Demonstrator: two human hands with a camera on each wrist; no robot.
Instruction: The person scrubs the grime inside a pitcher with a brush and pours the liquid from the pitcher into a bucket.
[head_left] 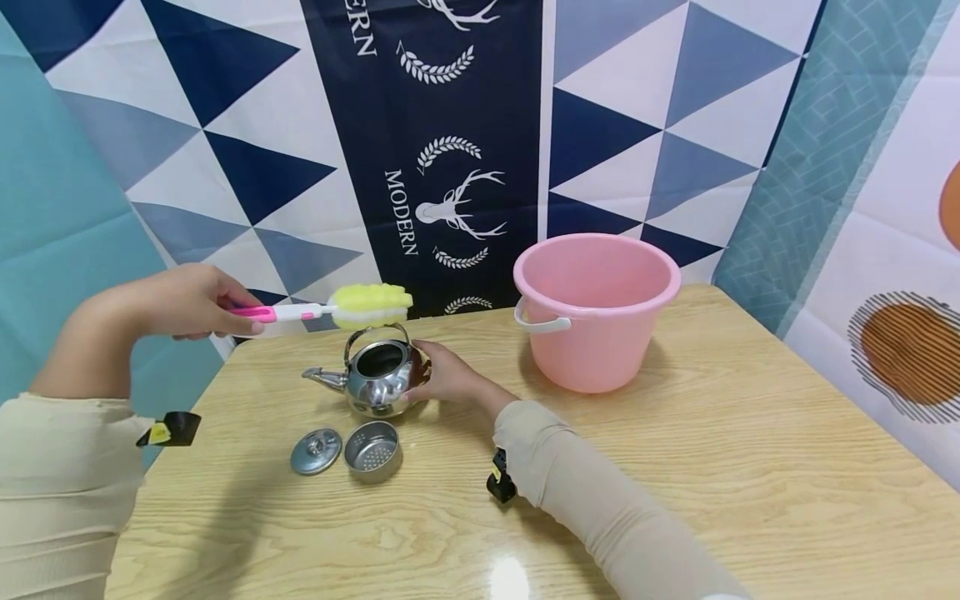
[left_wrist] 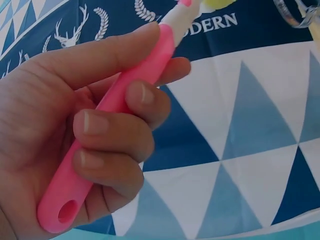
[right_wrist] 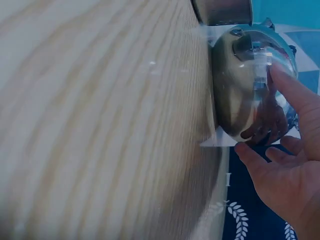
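Note:
My left hand point(head_left: 183, 300) grips the pink handle point(left_wrist: 127, 82) of a cleaning brush, fingers wrapped round it. The brush's yellow-and-white sponge head point(head_left: 371, 303) is held level above the teapot, to the right of the hand. A shiny metal teapot point(head_left: 381, 393) stands on the table with its top uncovered, spout to the left and hoop handle raised. My right hand point(head_left: 450, 379) holds the pot's right side, thumb on the near face and fingers round the far side. In front of the pot lie its lid point(head_left: 316, 452) and a perforated metal strainer point(head_left: 372, 457).
A pink bucket point(head_left: 592, 354) with a white handle stands at the back right of the wooden table point(head_left: 712, 467). Patterned cloth point(head_left: 450, 108) hangs behind the table's far edge.

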